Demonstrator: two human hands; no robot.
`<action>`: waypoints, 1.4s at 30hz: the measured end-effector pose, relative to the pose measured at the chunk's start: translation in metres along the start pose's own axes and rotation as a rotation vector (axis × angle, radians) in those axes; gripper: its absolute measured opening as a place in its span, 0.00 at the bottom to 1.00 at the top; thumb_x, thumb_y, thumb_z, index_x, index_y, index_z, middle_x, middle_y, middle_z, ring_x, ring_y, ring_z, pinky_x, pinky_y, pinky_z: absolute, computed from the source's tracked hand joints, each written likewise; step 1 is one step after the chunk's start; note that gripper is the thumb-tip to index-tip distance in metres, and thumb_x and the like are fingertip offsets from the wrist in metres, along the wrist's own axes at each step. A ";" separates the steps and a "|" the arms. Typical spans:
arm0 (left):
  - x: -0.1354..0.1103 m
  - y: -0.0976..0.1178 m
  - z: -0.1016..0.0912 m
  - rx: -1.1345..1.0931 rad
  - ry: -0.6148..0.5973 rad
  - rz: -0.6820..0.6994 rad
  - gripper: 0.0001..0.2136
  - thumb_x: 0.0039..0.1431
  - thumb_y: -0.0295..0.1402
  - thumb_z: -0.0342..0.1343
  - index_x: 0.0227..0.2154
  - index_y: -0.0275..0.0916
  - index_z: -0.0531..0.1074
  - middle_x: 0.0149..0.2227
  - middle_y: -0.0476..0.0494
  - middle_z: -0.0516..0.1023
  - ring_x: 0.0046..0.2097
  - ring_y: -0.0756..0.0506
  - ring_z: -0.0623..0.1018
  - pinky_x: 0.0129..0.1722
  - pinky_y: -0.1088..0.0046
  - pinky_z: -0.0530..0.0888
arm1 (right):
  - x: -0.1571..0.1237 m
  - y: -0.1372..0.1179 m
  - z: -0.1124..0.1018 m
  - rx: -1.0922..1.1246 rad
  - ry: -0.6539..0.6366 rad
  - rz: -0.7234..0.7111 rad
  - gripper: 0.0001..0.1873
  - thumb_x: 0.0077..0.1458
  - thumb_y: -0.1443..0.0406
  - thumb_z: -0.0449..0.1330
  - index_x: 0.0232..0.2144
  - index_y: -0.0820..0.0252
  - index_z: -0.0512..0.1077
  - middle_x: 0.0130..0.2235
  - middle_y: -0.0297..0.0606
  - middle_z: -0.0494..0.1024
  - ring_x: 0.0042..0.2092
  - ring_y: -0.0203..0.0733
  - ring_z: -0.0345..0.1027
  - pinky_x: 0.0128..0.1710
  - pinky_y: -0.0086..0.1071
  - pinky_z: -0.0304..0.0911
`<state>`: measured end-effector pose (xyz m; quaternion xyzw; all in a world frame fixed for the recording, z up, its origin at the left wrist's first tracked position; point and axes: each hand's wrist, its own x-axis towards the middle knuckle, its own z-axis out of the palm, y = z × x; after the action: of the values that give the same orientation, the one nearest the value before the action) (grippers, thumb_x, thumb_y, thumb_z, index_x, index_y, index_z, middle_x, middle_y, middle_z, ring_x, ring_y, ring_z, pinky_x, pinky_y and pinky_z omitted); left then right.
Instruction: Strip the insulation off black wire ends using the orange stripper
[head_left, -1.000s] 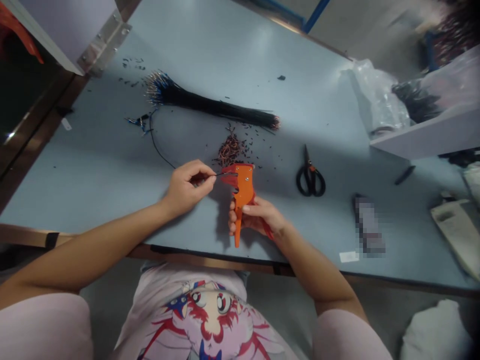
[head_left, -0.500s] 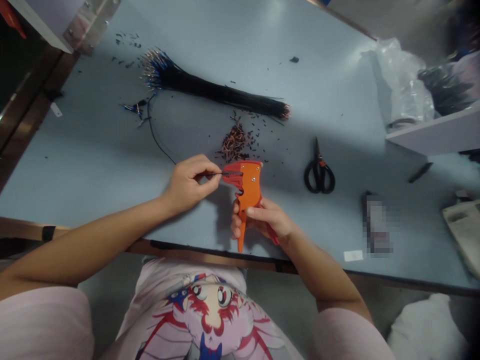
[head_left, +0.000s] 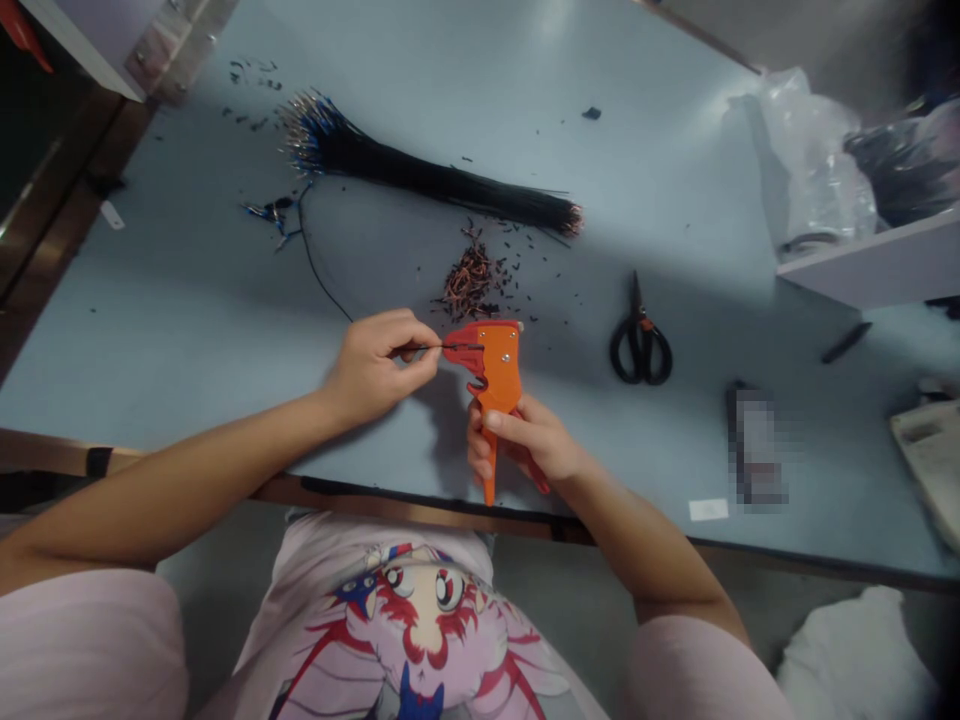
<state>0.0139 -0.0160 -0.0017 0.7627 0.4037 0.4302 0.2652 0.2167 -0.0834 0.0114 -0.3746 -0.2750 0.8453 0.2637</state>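
Pinched in the fingers of my left hand [head_left: 386,362] is a thin black wire [head_left: 319,280], whose tail curves away toward the upper left. The wire's other end sits at the red jaws of an orange wire stripper [head_left: 499,365]. My right hand [head_left: 529,437] is wrapped round the stripper's handles, holding it upright. Just beyond the tool lies a heap of black and copper wire scraps [head_left: 471,280]. Farther back stretches a thick bundle of black wires [head_left: 435,182], with blue and metal ends at the left and bare copper ends at the right.
Black-handled scissors [head_left: 640,345] lie right of the stripper. A blurred dark object [head_left: 757,445] and a white label [head_left: 709,510] are near the front right edge. Clear plastic bags [head_left: 817,160] fill a bin at the right. Small blue-ended pieces [head_left: 270,212] lie at the left.
The stripper's handles have come slightly closer together in my right hand, and the orange handle has tilted a little to the right. My left hand keeps its pinch on the wire.
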 end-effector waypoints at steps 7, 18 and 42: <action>-0.002 0.003 0.000 0.086 0.032 0.028 0.05 0.52 0.28 0.55 0.23 0.38 0.72 0.17 0.54 0.62 0.21 0.55 0.62 0.22 0.77 0.59 | 0.002 0.005 0.003 0.019 0.002 -0.017 0.14 0.53 0.59 0.61 0.30 0.62 0.63 0.21 0.29 0.67 0.21 0.35 0.65 0.20 0.30 0.66; -0.003 0.005 0.002 0.121 0.030 0.020 0.04 0.52 0.29 0.55 0.23 0.39 0.72 0.17 0.54 0.62 0.20 0.54 0.62 0.21 0.76 0.58 | 0.001 0.005 0.003 0.037 -0.005 -0.021 0.14 0.54 0.58 0.61 0.29 0.62 0.63 0.21 0.29 0.67 0.20 0.34 0.65 0.20 0.31 0.67; -0.002 0.002 0.004 0.101 0.023 -0.039 0.04 0.50 0.29 0.55 0.22 0.38 0.71 0.18 0.54 0.62 0.21 0.54 0.62 0.22 0.75 0.59 | 0.002 0.003 0.003 -0.081 0.022 -0.060 0.13 0.51 0.62 0.63 0.23 0.63 0.64 0.19 0.31 0.69 0.18 0.33 0.64 0.18 0.28 0.65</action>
<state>0.0177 -0.0186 -0.0030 0.7621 0.4425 0.4128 0.2300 0.2124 -0.0850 0.0108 -0.3859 -0.3170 0.8211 0.2764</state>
